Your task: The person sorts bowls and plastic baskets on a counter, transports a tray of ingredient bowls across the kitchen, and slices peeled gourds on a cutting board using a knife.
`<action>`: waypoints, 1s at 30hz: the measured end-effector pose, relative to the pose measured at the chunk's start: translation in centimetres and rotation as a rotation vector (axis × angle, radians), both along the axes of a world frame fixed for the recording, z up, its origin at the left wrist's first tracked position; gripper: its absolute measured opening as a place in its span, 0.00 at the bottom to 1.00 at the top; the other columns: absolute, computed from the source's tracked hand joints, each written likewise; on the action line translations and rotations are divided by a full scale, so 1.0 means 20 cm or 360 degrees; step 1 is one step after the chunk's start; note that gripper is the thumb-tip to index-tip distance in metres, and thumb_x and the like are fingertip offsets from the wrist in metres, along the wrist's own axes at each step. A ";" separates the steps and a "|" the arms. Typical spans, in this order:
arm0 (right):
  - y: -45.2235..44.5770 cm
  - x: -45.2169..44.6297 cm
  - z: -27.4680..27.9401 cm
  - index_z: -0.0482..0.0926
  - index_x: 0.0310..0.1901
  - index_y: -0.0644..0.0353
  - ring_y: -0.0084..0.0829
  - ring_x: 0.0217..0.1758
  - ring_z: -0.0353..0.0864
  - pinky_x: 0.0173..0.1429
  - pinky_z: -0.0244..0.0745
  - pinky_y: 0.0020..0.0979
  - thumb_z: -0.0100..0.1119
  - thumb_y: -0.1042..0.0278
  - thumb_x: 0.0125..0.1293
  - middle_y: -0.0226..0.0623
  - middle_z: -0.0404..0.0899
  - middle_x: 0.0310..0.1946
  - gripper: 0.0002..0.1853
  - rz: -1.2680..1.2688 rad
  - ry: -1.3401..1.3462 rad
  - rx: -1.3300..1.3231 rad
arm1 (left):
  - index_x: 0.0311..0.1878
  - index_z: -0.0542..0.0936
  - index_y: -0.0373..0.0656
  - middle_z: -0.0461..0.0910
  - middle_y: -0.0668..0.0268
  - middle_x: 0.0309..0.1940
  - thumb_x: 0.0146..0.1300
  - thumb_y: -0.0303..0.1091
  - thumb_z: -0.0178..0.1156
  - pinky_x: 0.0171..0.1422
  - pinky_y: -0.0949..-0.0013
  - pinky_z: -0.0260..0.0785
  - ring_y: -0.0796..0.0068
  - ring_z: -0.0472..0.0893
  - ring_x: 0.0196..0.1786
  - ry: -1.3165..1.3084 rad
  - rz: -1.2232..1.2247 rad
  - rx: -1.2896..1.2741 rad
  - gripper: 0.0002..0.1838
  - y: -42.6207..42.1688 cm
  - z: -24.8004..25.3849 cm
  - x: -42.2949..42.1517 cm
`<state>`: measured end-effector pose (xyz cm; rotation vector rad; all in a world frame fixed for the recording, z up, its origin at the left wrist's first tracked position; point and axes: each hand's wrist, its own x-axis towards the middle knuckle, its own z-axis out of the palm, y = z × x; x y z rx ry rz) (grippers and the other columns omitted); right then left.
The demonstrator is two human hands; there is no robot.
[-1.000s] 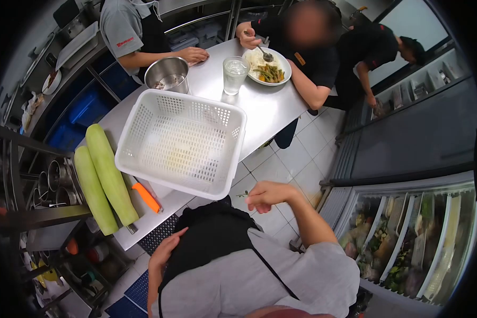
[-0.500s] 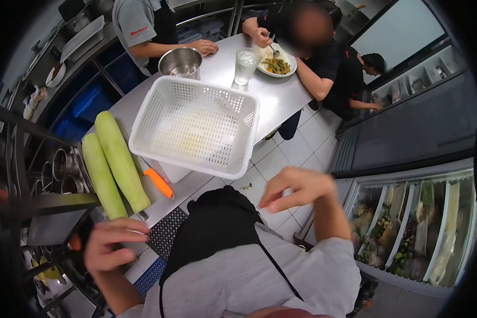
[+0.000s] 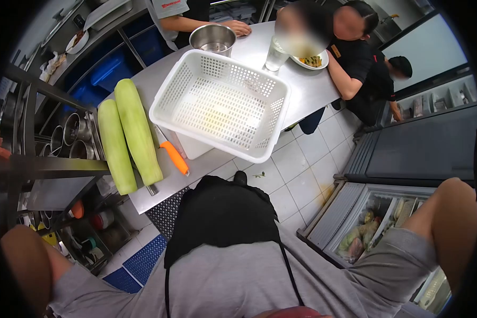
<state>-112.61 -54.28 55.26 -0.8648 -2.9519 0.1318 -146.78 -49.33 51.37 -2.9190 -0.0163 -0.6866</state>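
- A steel table (image 3: pixel 315 90) in a busy kitchen runs diagonally before a worker in a grey shirt and black apron (image 3: pixel 222 220).
- An open chiller (image 3: pixel 323 220) holds bagged produce at the worker's right, partly hidden by the bent right arm (image 3: pixel 456 228).
- Three co-workers share the room: one in grey (image 3: pixel 169 8) rests a hand beside the pot, a second in black (image 3: pixel 350 66) leans on the table by the plate, and a third (image 3: pixel 373 98) reaches into a cold compartment.
- The left arm (image 3: pixel 29 259) bends at the opposite edge of the view; both the left hand and the right hand are out of view, so whether either is spread, closed or holding anything cannot be told.
- A white perforated basket (image 3: pixel 222 108) sits on the table, partly over a white board (image 3: pixel 193 147).
- Two pale green gourds (image 3: pixel 138 130) lie side by side, left of the basket.
- A steel pot (image 3: pixel 222 51) stands just beyond the basket's far rim.
- A plate (image 3: pixel 323 64) of food sits near the far side.
- A glass (image 3: pixel 275 55) of clear liquid stands beside the plate.
- An orange handle (image 3: pixel 175 158) lies between gourds and basket, near the board.
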 end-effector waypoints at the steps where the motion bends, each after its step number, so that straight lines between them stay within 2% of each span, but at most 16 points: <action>1: 0.01 -0.03 -0.02 0.87 0.45 0.71 0.37 0.37 0.88 0.42 0.82 0.33 0.66 0.57 0.70 0.47 0.88 0.37 0.20 0.0039 -0.0049 -0.0011 | 0.56 0.82 0.36 0.83 0.44 0.48 0.70 0.51 0.61 0.52 0.58 0.77 0.55 0.84 0.47 0.0048 -0.0028 0.0012 0.26 0.00 -0.01 0.01; 10: 0.08 -0.17 -0.16 0.86 0.45 0.70 0.37 0.36 0.88 0.42 0.82 0.33 0.66 0.61 0.69 0.47 0.87 0.38 0.16 0.0248 -0.0194 -0.0027 | 0.61 0.78 0.36 0.81 0.45 0.50 0.72 0.49 0.58 0.55 0.60 0.76 0.56 0.82 0.49 0.0267 -0.0148 0.0099 0.26 0.00 -0.06 0.02; 18: 0.13 -0.28 -0.21 0.86 0.45 0.70 0.37 0.35 0.87 0.42 0.81 0.34 0.66 0.66 0.69 0.47 0.87 0.38 0.13 0.0442 -0.0056 -0.0023 | 0.65 0.75 0.36 0.80 0.46 0.53 0.74 0.47 0.56 0.57 0.60 0.75 0.57 0.81 0.51 0.0218 -0.0084 0.0096 0.26 -0.08 -0.01 -0.07; 22: 0.17 -0.31 -0.25 0.86 0.45 0.69 0.38 0.35 0.87 0.42 0.81 0.34 0.66 0.68 0.68 0.47 0.87 0.38 0.12 0.0313 0.0335 -0.0131 | 0.67 0.73 0.36 0.79 0.46 0.54 0.75 0.46 0.55 0.58 0.61 0.74 0.57 0.80 0.52 -0.0178 0.0066 0.0124 0.26 -0.11 0.13 -0.30; 25: 0.23 -0.36 -0.46 0.86 0.45 0.69 0.38 0.35 0.87 0.42 0.81 0.34 0.65 0.69 0.68 0.47 0.86 0.38 0.11 0.0014 0.0781 -0.0405 | 0.69 0.72 0.36 0.78 0.46 0.55 0.76 0.45 0.54 0.59 0.61 0.74 0.57 0.79 0.53 -0.0722 0.0390 0.0083 0.26 -0.07 0.10 -0.51; 26: 0.25 -0.40 -0.57 0.85 0.45 0.69 0.38 0.34 0.87 0.42 0.81 0.34 0.65 0.70 0.68 0.47 0.86 0.38 0.10 -0.0105 0.0916 -0.0519 | 0.69 0.71 0.36 0.78 0.46 0.55 0.76 0.45 0.54 0.60 0.61 0.73 0.58 0.79 0.53 -0.0967 0.0545 -0.0007 0.27 -0.05 0.02 -0.57; 28: 0.31 -0.51 -0.84 0.85 0.45 0.69 0.38 0.34 0.87 0.42 0.81 0.34 0.65 0.71 0.68 0.47 0.86 0.39 0.10 -0.0369 0.1042 -0.0750 | 0.70 0.70 0.36 0.78 0.47 0.56 0.77 0.44 0.53 0.60 0.62 0.73 0.58 0.79 0.54 -0.1436 0.0857 -0.0293 0.27 0.04 -0.30 -0.65; 29: 0.33 -0.57 -1.01 0.85 0.45 0.69 0.38 0.34 0.86 0.42 0.81 0.34 0.65 0.71 0.68 0.47 0.86 0.39 0.09 -0.0501 0.1074 -0.0850 | 0.65 0.78 0.35 0.83 0.44 0.45 0.77 0.38 0.53 0.51 0.64 0.76 0.60 0.84 0.43 -0.1574 0.1112 -0.0323 0.21 0.07 -0.54 -0.68; 30: 0.34 -0.63 -1.19 0.85 0.45 0.68 0.38 0.34 0.86 0.42 0.81 0.34 0.65 0.72 0.68 0.47 0.86 0.39 0.09 -0.0619 0.1062 -0.0934 | 0.58 0.84 0.34 0.84 0.53 0.44 0.75 0.29 0.55 0.51 0.69 0.76 0.67 0.84 0.42 -0.1665 0.1111 -0.0773 0.15 0.05 -0.71 -0.58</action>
